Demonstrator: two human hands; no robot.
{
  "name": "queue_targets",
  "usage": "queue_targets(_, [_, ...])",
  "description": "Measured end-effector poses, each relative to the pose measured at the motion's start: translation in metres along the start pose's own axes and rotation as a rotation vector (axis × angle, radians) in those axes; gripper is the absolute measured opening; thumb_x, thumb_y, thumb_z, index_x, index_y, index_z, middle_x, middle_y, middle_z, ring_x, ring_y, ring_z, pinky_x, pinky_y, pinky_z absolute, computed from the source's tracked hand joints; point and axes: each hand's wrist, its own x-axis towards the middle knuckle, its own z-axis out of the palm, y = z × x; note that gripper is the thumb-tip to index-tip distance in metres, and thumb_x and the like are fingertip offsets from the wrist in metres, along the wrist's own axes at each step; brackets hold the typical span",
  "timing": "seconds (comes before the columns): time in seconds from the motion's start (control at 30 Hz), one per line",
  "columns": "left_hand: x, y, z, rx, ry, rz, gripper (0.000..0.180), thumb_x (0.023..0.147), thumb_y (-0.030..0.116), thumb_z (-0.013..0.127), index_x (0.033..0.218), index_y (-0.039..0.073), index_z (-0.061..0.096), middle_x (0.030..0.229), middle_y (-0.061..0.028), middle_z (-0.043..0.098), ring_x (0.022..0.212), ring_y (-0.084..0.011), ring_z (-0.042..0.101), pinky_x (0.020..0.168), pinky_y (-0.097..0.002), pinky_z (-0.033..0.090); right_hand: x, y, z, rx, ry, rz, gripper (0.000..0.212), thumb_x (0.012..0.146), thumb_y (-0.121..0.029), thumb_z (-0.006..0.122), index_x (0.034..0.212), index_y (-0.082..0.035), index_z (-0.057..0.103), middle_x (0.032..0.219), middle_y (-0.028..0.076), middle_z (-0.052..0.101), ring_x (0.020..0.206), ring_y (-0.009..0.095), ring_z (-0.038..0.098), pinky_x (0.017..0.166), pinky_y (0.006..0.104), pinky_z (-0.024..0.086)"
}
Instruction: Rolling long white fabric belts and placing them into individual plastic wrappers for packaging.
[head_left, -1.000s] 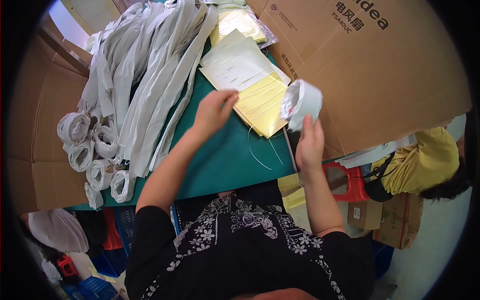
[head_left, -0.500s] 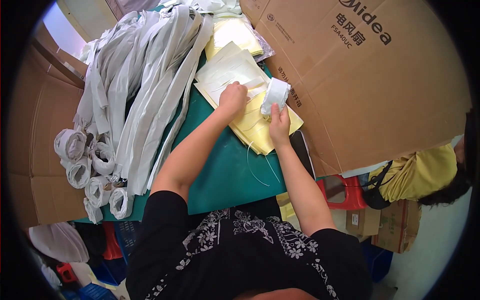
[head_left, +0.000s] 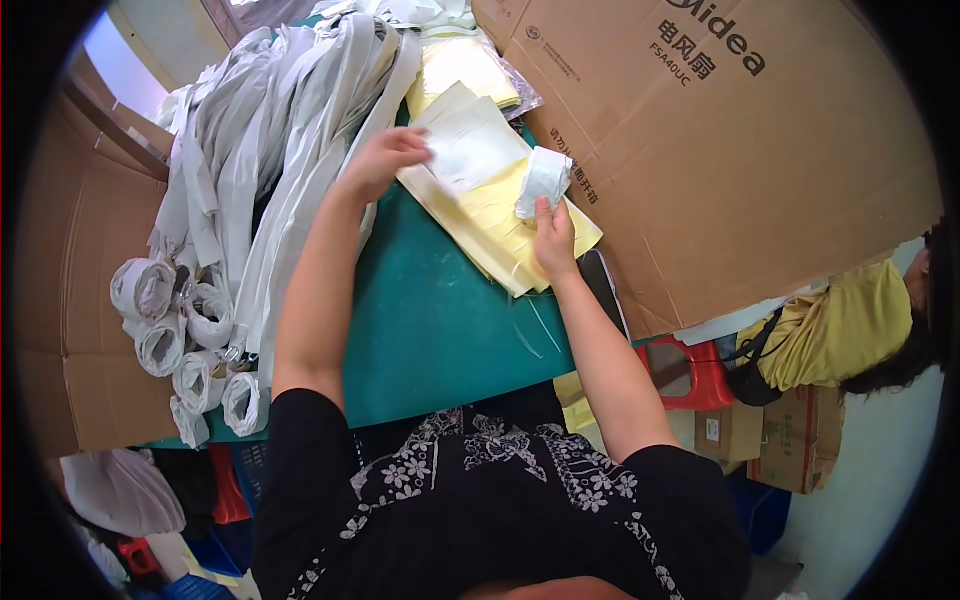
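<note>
My right hand [head_left: 553,238] is closed round the lower end of a white rolled strip [head_left: 545,182], held above a stack of yellow sheets [head_left: 510,225]. Pale whitish sheets [head_left: 465,145] cover the upper left part of that stack. Over the left edge of the pale sheets is my left hand [head_left: 388,163], slightly blurred. Its fingers are loosely bent and apart, and I see nothing in them. Thin white strings [head_left: 540,330] hang from the stack's near corner onto the green table [head_left: 430,340].
Long white fabric strips [head_left: 290,170] lie heaped at the left, with several white rolls [head_left: 200,380] at their near end. A large cardboard sheet [head_left: 720,180] borders the right. A dark flat object [head_left: 600,290] lies beside my right wrist. A person in yellow [head_left: 830,325] is at far right.
My left hand has moved left and away from the middle of the sheets to their left edge. My right hand still holds the white rolled strip in nearly the same place.
</note>
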Motion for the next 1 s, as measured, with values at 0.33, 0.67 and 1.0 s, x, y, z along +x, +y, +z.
queue_targets(0.33, [-0.157,0.064,-0.066,-0.505,0.192,0.228,0.017,0.088,0.006,0.052,0.104,0.002,0.055,0.087,-0.0053,0.059,0.080,-0.0153,0.058,0.078,-0.0290,0.048,0.005,-0.010,-0.002,-0.214,-0.087,-0.032,0.039,0.096,-0.029,0.043,0.121,0.001,0.046,0.110,0.010,0.057,0.099,0.017,0.053,0.088,0.0285,0.040])
queue_targets(0.67, [-0.212,0.052,0.078,0.198,-0.047,-0.085,0.040,0.092,0.037,0.048,0.071,0.004,0.056,0.063,0.0032,0.049,0.062,-0.0041,0.042,0.054,-0.0208,0.032,-0.076,-0.127,0.040,-0.186,-0.611,-0.001,0.032,0.094,-0.025,0.046,0.112,0.000,0.054,0.094,0.004,0.059,0.084,0.009,0.052,0.075,0.0237,0.043])
queue_targets(1.0, [-0.229,0.046,0.077,0.249,0.053,-0.291,0.050,0.083,0.048,0.058,0.056,0.006,0.057,0.053,0.0028,0.051,0.050,-0.0043,0.043,0.047,-0.0198,0.034,-0.108,-0.147,0.047,-0.262,-0.745,-0.172,0.030,0.093,-0.023,0.047,0.109,0.001,0.054,0.088,0.005,0.060,0.079,0.010,0.053,0.069,0.0249,0.044])
